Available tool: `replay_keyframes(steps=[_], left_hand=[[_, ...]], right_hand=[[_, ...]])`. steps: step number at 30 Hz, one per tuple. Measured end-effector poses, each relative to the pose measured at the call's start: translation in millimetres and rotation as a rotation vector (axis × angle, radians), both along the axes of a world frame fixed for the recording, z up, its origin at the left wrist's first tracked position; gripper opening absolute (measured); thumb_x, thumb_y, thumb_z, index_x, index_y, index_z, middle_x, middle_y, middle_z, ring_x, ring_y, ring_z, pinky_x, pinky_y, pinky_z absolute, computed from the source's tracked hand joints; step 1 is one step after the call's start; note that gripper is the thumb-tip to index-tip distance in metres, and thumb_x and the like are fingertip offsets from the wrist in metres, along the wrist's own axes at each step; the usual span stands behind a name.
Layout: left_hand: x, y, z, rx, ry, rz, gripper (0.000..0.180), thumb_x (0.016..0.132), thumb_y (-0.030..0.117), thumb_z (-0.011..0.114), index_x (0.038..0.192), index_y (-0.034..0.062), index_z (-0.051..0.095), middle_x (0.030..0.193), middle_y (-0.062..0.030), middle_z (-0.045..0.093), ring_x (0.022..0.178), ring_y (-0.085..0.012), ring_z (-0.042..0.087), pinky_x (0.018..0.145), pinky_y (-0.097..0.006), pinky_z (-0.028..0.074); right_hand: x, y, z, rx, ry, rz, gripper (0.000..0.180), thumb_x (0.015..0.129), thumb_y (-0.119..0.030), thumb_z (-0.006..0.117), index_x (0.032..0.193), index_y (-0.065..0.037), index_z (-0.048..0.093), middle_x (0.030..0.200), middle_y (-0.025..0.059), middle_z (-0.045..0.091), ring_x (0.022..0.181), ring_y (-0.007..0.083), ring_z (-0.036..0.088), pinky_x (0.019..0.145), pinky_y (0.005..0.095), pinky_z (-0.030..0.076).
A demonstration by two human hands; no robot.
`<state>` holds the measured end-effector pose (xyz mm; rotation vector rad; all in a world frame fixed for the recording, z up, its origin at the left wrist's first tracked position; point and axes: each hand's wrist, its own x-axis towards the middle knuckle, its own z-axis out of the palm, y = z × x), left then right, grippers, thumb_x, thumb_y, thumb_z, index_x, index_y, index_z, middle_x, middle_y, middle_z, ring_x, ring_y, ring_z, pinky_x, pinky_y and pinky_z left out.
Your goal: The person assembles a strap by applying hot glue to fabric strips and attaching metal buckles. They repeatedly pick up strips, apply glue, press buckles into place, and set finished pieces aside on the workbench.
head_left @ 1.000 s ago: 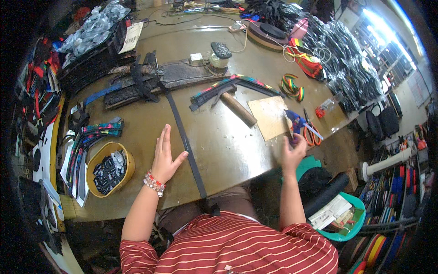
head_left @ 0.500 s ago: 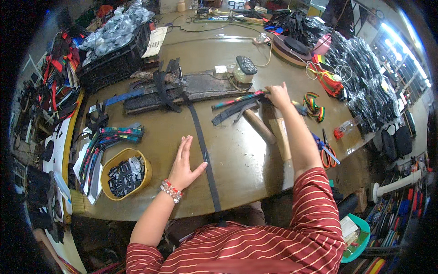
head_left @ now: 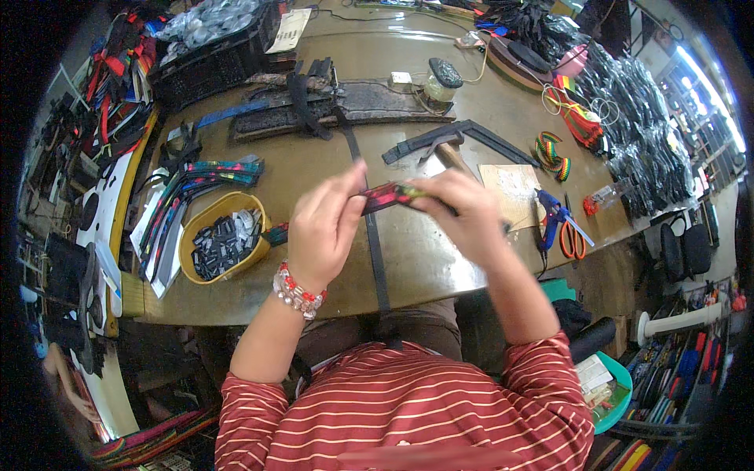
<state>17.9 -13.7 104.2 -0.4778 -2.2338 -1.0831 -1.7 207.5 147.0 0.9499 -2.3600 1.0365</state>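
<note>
I see my left hand (head_left: 326,228) and right hand (head_left: 463,216) each pinching 1 end of the multicoloured strap (head_left: 390,194), stretched above the bench (head_left: 314,169) for a look.

I see the oval bowl (head_left: 222,245) of clips sitting on the desk (head_left: 330,169) left of my hands, the scissors (head_left: 564,228) to their right, a hammer (head_left: 449,151) behind them, and a long strap (head_left: 375,251) running under them toward me.
</note>
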Motion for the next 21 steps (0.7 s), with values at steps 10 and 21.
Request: replay_keyframes(steps=[10, 21], left_hand=[[-15, -6, -83, -0.060, -0.409, 0.060, 0.016, 0.084, 0.017, 0.065, 0.086, 0.0004, 0.065, 0.082, -0.0141, 0.062, 0.076, -0.0265, 0.063, 0.069, -0.036, 0.050], [-10, 14, -74, -0.657, -0.051, -0.055, 0.025, 0.082, 0.010, 0.055, 0.106, 0.0084, 0.060, 0.108, -0.0015, 0.062, 0.099, -0.0230, 0.054, 0.084, -0.038, 0.044]], right_hand=[[-23, -30, -129, 0.020, -0.282, -0.182, 0.016, 0.079, -0.013, 0.066, 0.095, -0.010, 0.068, 0.082, 0.0124, 0.059, 0.084, 0.0320, 0.059, 0.075, 0.0404, 0.048], [-4, -22, -121, 0.330, -0.148, -0.261, 0.023, 0.077, -0.021, 0.069, 0.099, -0.013, 0.069, 0.102, 0.0119, 0.055, 0.105, 0.0312, 0.051, 0.088, 0.0417, 0.041]])
